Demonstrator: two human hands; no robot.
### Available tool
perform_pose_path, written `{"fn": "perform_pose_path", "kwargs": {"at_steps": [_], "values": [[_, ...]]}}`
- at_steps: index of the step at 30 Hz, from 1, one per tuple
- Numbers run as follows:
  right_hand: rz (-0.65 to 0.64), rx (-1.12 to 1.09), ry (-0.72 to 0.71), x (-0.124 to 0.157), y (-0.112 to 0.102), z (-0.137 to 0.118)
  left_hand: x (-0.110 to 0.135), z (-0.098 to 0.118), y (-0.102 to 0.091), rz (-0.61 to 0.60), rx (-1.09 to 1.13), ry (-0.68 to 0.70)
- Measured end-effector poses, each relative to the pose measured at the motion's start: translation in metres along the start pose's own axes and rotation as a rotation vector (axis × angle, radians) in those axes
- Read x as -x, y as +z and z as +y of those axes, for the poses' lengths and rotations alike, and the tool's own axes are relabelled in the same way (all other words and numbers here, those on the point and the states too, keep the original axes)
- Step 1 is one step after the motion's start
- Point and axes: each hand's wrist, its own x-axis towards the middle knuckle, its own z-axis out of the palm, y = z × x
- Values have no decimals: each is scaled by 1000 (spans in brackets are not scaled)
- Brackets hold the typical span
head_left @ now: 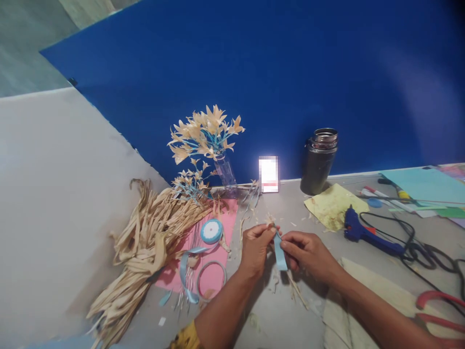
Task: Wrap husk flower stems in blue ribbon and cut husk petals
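A short strip of light blue ribbon (280, 255) hangs between my two hands above the table. My left hand (255, 247) pinches its upper end; some pale dried bits show just past those fingertips, and I cannot tell whether they are held too. With thumb and fingers closed, my right hand (307, 249) grips the ribbon's right edge. Thin pale stalks (298, 290) lie below my right hand. To the left, a ribbon spool (211, 231) with a loose blue tail rests on pink paper (229, 218), near a roll of tape (198, 281).
A bundle of dried husks (145, 252) lies at left. Behind are husk flowers (209, 128) in a clear vase (225, 172), a bright screen (268, 174) and a dark flask (318, 165). At right are a blue glue gun (370, 235), its cord, yellow paper (327, 206) and red-handled scissors (436, 295).
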Motion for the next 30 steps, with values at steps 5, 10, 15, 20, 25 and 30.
{"fn": "perform_pose_path", "kwargs": {"at_steps": [5, 10, 15, 20, 25, 30], "values": [[78, 102, -21, 2, -1, 0, 0, -1, 1, 5, -29, -5], [117, 110, 10, 2, -2, 1, -2, -1, -3, 14, 59, -72], [130, 91, 24, 2, -4, 0, -4, -1, -7, -12, 168, -101], [109, 61, 45, 1, -2, 0, 0, 0, -2, -53, 161, -81], [61, 49, 59, 0, -1, 4, 3, 0, 2, -6, 97, -40], [44, 27, 80, 0, -2, 6, 1, -2, 2, -24, 64, -34]]}}
